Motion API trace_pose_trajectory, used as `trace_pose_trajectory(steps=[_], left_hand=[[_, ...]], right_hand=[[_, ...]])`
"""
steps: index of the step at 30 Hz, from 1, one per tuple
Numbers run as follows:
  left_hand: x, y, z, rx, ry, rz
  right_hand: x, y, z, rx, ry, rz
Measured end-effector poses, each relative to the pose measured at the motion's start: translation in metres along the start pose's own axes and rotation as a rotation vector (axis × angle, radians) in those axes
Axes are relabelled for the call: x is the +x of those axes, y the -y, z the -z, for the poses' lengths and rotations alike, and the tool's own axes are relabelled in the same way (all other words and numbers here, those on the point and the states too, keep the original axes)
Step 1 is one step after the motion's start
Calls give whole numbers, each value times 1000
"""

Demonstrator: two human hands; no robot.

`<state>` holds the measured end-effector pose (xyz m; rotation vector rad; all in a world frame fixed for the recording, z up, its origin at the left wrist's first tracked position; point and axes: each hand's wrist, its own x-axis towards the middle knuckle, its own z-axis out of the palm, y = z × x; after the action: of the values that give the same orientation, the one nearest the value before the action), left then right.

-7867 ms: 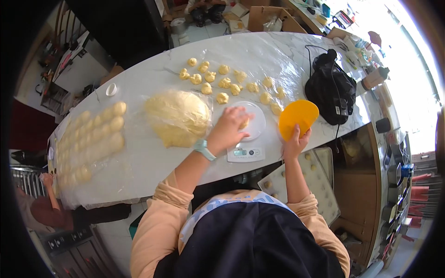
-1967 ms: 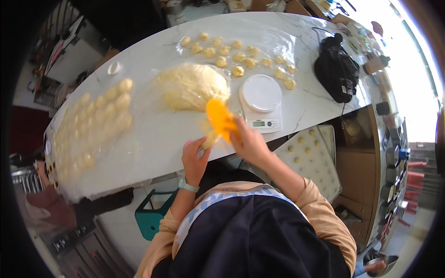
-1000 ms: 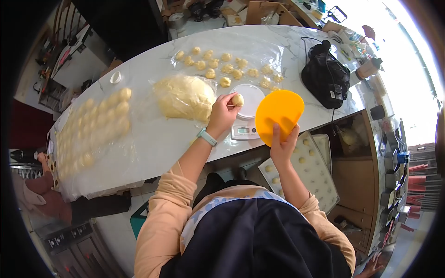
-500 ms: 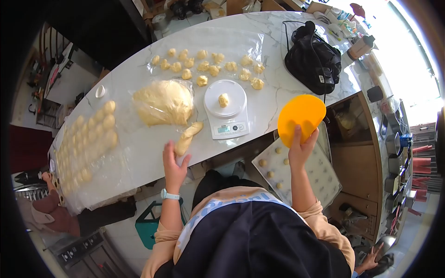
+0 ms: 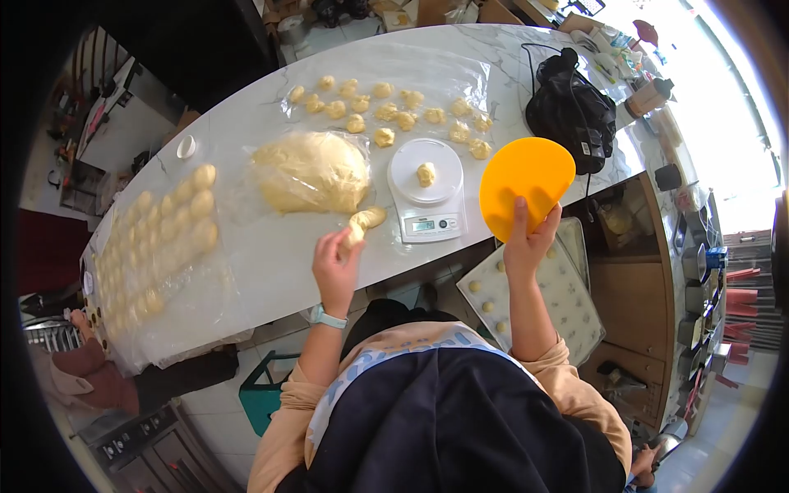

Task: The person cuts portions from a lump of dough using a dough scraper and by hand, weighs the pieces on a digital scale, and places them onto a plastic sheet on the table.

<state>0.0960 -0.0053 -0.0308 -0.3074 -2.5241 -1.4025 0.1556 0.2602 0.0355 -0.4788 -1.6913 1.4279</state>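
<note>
My left hand (image 5: 335,261), with a pale watch on its wrist, has its fingers closed round the near end of a dough strip (image 5: 367,220). The strip's far end points toward a white digital scale (image 5: 429,228). On the scale's round plate sits a small dough piece (image 5: 426,174). My right hand (image 5: 531,246) grips a round-edged yellow dough scraper (image 5: 526,177), raised to the right of the scale. Behind the strip, a large dough mass (image 5: 311,174) lies partly under clear plastic. Several small dough lumps (image 5: 386,112) are spread at the back.
Plastic-covered dough balls (image 5: 164,222) stand in rows at the left. A black bag (image 5: 571,111) rests at the back right. Below the table edge is a tray (image 5: 559,304) with several small dough rounds. Another person's arm (image 5: 82,324) shows at far left, another's hand (image 5: 645,460) at lower right.
My left hand has gone from open beside the dough strip to closed on its near end, and the strip looks shorter. The scraper has risen slightly. The camera view has shifted a little.
</note>
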Motion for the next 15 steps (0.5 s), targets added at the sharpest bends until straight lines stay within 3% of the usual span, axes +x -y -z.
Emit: trace_pose_trajectory(steps=[1, 5, 7, 8, 9, 12, 15], left_hand=[[-9, 9, -1, 78, 82, 17], [-30, 24, 17, 22, 87, -59], [-29, 15, 25, -61, 25, -59], [-30, 22, 30, 19, 44, -82], [-30, 33, 33, 97, 66, -108], [-26, 43, 41, 97, 87, -123], [-21, 39, 52, 18, 157, -96]], right_hand=[[-3, 0, -5, -20, -3, 10], [-25, 20, -36, 9, 148, -7], [-45, 22, -55, -128, 462, -48], [-56, 26, -66, -146, 672, -176], [-65, 27, -80, -221, 836, -102], [-72, 39, -121, -478, 1178, -69], [-80, 47, -155, -726, 1324, 59]])
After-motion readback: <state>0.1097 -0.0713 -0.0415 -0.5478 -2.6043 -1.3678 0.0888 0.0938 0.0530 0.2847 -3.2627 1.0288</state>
